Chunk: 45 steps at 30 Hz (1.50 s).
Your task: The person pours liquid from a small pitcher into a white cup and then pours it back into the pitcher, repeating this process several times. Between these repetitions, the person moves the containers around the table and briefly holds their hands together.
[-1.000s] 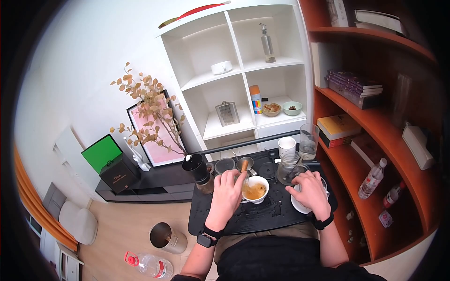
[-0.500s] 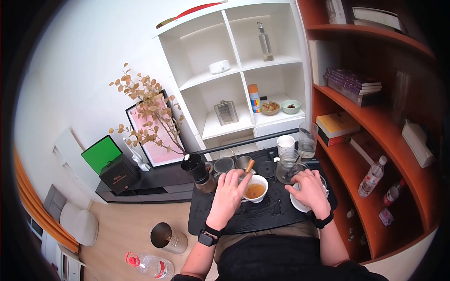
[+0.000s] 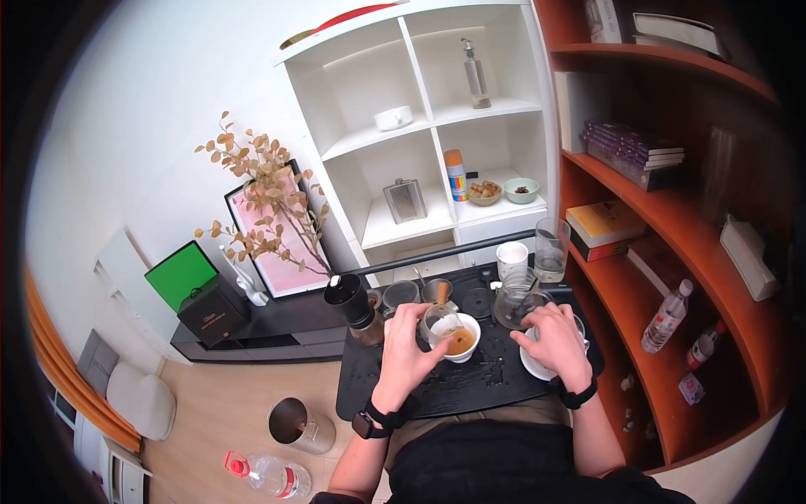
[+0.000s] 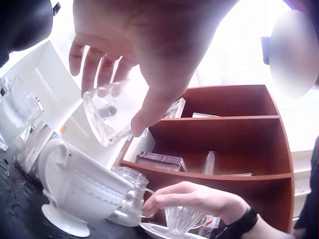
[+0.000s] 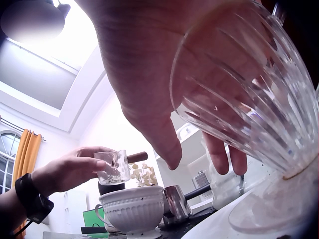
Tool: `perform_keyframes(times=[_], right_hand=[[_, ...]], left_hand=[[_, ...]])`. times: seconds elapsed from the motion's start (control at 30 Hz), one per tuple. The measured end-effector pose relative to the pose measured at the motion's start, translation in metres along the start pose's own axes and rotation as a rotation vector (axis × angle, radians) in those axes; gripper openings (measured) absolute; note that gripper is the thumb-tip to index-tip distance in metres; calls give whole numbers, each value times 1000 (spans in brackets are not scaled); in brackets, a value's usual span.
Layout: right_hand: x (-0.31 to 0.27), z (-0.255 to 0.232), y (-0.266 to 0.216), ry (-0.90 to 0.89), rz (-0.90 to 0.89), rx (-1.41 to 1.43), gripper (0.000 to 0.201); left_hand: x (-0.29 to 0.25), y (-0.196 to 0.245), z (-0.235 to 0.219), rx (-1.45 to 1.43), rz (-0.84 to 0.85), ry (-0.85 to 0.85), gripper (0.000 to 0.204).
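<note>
glass cup (image 5: 119,169) with wooden handle gripped in my left hand (image 3: 407,349) over a white teacup (image 5: 132,206), right hand (image 3: 556,343) loose by a ribbed goblet (image 5: 264,114). black box (image 3: 210,321) lettering's too small to read.

A pale wall (image 3: 143,143) rises over a light wood-toned floor (image 3: 210,395). A white cube shelf (image 3: 431,122) stands beside a reddish-brown bookcase (image 3: 655,220) with curved shelf edges. To the left, a long, low black cabinet (image 3: 311,338) runs along the wall, a pink framed picture (image 3: 279,260) leaning above it behind tan-leaved branches. Farther left sit a rounded, pale seat (image 3: 138,399) and an orange curtain (image 3: 71,361). The right wrist view shows an arched window (image 5: 7,152) and a brightly lit, recessed ceiling (image 5: 35,74).
</note>
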State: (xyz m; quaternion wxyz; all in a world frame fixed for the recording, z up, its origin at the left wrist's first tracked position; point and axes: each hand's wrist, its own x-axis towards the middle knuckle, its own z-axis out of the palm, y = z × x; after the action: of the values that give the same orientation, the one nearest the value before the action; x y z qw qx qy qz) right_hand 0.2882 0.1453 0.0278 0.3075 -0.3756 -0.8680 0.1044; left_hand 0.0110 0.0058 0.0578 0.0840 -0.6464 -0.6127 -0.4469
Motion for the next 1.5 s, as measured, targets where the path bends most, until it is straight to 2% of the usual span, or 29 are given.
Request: perform_keyframes(times=[0.13,0.2,0.3,0.43,0.7,1.23,1.5], right_hand=[[0,0,0,4,-3,-1,38],[0,0,0,5,-5,0,37],[0,3,1,7,-5,2,37],[1,1,0,0,8,10,36],[1,4,3,2,0,9,33],[1,3,3,2,1,5,36],[1,2,2,2,-2,4,36]], left_hand=[[0,6,3,-15,-54,-11,62],[1,9,9,-175,-146,-45,63],[2,17,25,-270,-127,-47,64],[5,35,42,-192,-86,-151,67],[5,27,74,-35,120,-194,68],[-4,9,82,67,100,-190,74],[-9,-6,84,146,78,-274,77]])
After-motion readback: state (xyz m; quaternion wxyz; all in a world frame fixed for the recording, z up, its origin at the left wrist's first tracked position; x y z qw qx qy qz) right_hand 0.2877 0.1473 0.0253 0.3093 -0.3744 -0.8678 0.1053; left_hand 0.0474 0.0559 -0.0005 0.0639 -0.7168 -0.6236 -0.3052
